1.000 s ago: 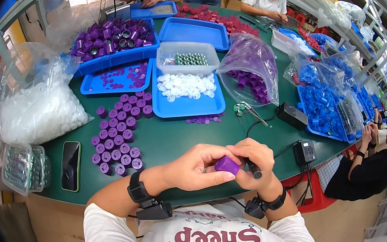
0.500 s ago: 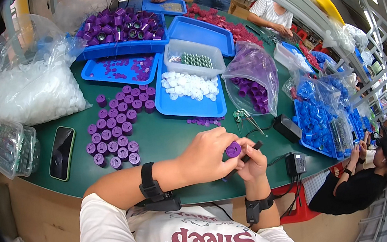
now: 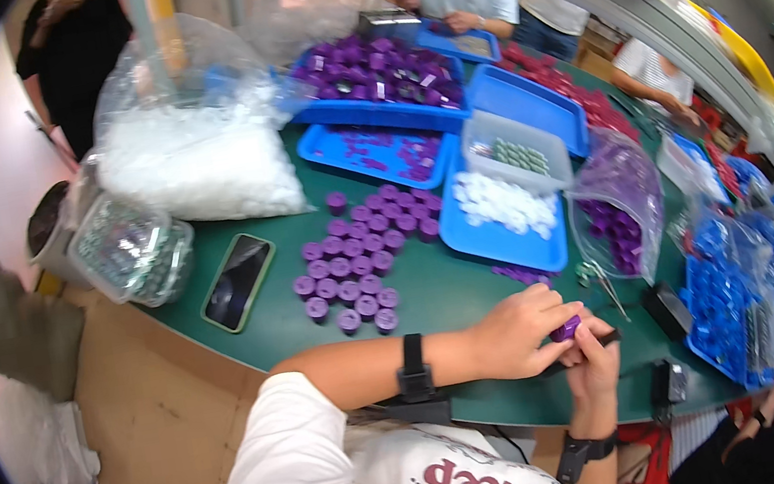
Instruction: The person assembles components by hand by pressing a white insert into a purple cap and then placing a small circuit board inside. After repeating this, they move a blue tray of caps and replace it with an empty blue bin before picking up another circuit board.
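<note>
Above the tabletop (image 3: 447, 303), near its front edge, the left hand (image 3: 520, 334) grips a purple cap (image 3: 566, 328) — right hand (image 3: 597, 363) closed around a dark tool (image 3: 610, 338), its fingers at the cap. Caps (image 3: 340, 267) stand grouped to the left, phone (image 3: 239, 283) beside them — blue tray (image 3: 551, 254) of white pieces (image 3: 506, 206) beyond the hands.

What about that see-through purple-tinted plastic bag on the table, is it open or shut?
Open. The plastic bag lies with its mouth spread wide, and purple parts show in the opening.
</note>
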### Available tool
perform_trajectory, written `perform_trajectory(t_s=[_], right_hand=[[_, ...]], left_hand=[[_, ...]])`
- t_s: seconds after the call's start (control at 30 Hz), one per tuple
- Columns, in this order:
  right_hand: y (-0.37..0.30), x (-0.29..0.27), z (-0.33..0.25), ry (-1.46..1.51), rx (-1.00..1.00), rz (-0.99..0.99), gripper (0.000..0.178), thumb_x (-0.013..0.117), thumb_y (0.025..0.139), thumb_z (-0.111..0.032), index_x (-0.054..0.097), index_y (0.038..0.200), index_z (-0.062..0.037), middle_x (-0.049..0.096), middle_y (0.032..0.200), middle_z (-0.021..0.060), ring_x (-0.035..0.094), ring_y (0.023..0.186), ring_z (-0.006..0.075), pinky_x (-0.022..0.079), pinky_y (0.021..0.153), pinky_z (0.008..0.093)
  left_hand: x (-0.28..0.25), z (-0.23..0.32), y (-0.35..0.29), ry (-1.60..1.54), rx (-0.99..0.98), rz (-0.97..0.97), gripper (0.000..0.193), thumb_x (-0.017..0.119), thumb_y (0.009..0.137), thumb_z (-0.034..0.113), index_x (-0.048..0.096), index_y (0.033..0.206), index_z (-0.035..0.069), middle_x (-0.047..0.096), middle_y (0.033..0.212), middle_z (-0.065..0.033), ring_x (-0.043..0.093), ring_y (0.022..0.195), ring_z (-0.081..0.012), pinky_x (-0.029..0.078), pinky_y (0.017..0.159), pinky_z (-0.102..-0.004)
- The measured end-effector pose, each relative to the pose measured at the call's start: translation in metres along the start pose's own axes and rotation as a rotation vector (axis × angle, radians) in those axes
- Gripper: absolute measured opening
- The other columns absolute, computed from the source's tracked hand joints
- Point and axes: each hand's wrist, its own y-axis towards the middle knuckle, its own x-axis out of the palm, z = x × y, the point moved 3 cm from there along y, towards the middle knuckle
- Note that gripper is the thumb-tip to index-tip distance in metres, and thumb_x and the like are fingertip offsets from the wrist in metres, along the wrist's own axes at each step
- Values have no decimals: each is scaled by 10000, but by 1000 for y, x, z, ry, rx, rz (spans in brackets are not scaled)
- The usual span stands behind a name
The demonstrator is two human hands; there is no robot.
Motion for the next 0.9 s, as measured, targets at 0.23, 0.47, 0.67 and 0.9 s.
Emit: perform_trajectory(t_s=[0.23, 0.47, 0.67, 0.9], right_hand=[[16, 29, -18, -1116, -392, -70, 108, 672, 748, -73, 660, 829, -3, 544, 650, 73, 512, 565, 176, 381, 497, 292], [36, 33, -27, 257, -240, -269, 613, 255, 910, -525, 393, 566, -36, 366, 583, 47, 312, 492, 143, 259, 468, 273], [47, 17, 22, 75, -130, -303, 577, 235, 908, -473, 337, 525, -53, 341, 530, 38, 308, 488, 135, 272, 477, 265], [47, 17, 40, -71, -109, -294, 526, 328, 869, -397, 321, 478, -45, 337, 477, 45, 284, 435, 132, 231, 436, 265]], left_hand=[[13, -42, -21, 26, -377, -136, 234, 654, 652, 125, 657, 873, 48, 611, 761, -156, 557, 724, -327, 458, 671, -398], [18, -65, -51, 67, -388, -214, 347, 789, 604, 133, 666, 920, 63, 622, 843, -71, 528, 825, -245, 443, 737, -330], [23, -61, -50, 33, -475, -241, 325, 798, 574, 109, 657, 861, 51, 605, 824, -68, 514, 781, -252, 423, 749, -341], [25, -66, -55, -8, -463, -213, 256, 785, 575, 80, 623, 772, 62, 591, 783, -65, 504, 743, -249, 406, 694, -342]])
